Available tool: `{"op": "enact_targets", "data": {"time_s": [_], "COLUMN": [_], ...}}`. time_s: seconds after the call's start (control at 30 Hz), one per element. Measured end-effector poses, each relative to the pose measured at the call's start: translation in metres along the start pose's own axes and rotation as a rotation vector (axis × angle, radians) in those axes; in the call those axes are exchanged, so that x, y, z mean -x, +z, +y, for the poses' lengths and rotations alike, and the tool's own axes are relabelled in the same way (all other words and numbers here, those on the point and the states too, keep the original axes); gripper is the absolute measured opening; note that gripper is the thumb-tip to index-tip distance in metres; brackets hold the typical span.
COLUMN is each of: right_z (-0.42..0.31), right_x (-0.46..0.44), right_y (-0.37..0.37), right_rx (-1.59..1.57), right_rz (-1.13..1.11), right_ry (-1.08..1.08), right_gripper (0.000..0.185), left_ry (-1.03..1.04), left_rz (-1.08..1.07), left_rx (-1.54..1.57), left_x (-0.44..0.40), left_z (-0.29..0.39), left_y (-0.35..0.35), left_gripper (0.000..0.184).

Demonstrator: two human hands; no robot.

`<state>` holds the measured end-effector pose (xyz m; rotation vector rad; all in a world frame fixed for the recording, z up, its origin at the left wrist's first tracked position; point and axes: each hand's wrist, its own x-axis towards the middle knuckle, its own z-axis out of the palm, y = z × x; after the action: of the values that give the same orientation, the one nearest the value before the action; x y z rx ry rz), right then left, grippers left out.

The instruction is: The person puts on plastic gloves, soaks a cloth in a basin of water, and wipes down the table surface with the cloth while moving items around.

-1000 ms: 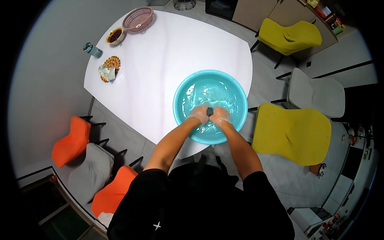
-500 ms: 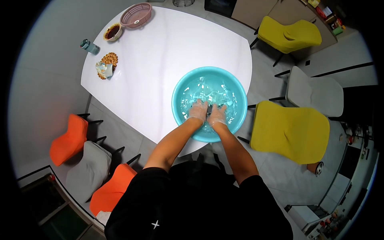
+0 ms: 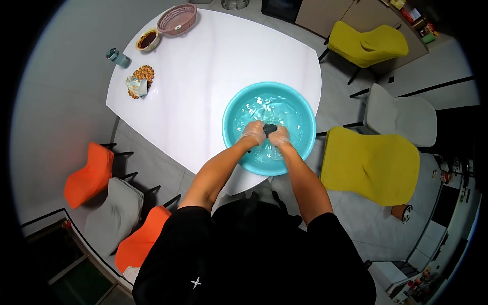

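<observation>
A turquoise basin [image 3: 228, 145] of rippling water stands at the near right of the white table. Over the water, my left hand [image 3: 253, 131] and my right hand [image 3: 279, 135], both in clear plastic gloves, are closed around a small dark bunched item [image 3: 270, 130]. It sits between the two fists, with its ends hidden by the fingers. It looks soft, like wet cloth, but its exact kind does not show. A little dark patch also appears by my left wrist, too small to make out.
On the white table [image 3: 198, 76], a pink basket [image 3: 178, 28], a bowl of dark liquid [image 3: 148, 40], a bottle [image 3: 118, 58] and a beaded mat [image 3: 144, 72] with a packet on it sit far left. A yellow chair [image 3: 368, 162] stands right of the basin.
Both hands have gone from spread fingers in the water to closed grips, drawn slightly up. The dark item, mostly hidden before, now shows between them. The view has shifted slightly.
</observation>
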<state>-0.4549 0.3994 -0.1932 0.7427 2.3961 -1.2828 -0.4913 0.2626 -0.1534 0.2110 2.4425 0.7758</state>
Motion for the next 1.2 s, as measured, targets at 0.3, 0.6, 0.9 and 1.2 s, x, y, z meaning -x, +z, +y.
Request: {"op": "enact_targets", "data": {"time_s": [0.3, 0.6, 0.9, 1.2], "right_z": [-0.032, -0.038, -0.059, -0.08], "right_x": [0.03, 0.062, 0.084, 0.082], "right_y": [-0.05, -0.091, -0.132, -0.136], "right_rx": [-0.505, -1.015, -1.177, -0.574], "right_rz": [-0.194, -0.444, -0.916, -0.881], "right_ry": [0.042, 0.149, -0.015, -0.031], "right_gripper": [0.042, 0.041, 0.06, 0.038], "left_ry": [-0.117, 0.164, 0.938, 1.569], "left_rz": [-0.143, -0.241, 0.279, 0.338], "left_rx": [0.624, 0.408, -0.4, -0.474], "left_x": [0.024, 0.061, 0.049, 0.053], "left_z": [0.033, 0.047, 0.054, 0.094], "left_y": [-0.041, -0.081, -0.098, -0.103], "left_gripper": [0.038, 0.068, 0.026, 0.027]}}
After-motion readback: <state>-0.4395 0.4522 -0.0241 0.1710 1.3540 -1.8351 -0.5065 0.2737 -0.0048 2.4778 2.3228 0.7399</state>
